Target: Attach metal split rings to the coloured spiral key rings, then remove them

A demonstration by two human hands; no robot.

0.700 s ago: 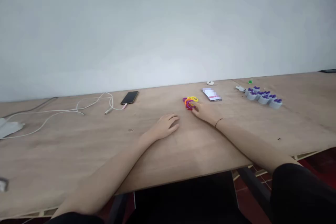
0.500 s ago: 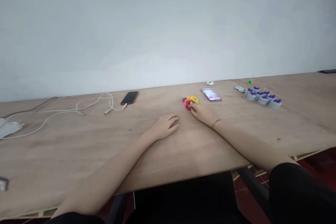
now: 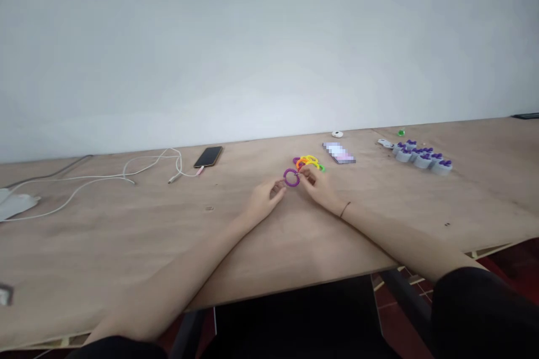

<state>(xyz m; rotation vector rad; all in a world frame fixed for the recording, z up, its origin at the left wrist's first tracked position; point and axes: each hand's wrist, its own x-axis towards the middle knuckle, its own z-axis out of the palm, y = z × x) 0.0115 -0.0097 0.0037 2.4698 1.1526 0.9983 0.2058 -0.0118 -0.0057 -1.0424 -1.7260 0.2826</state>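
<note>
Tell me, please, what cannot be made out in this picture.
In the head view:
Phone screen: blurred out.
Ring pile: count unclear, because the rings overlap.
Whether the left hand grips the purple ring that the right hand pinches: too small.
Grey thing at the left edge: cut off.

My forearms reach toward twelve o'clock, converging. My left hand (image 3: 263, 202) rests palm down, fingers curled; my right hand (image 3: 320, 186), at its two o'clock, pinches thumb against forefinger.
</note>
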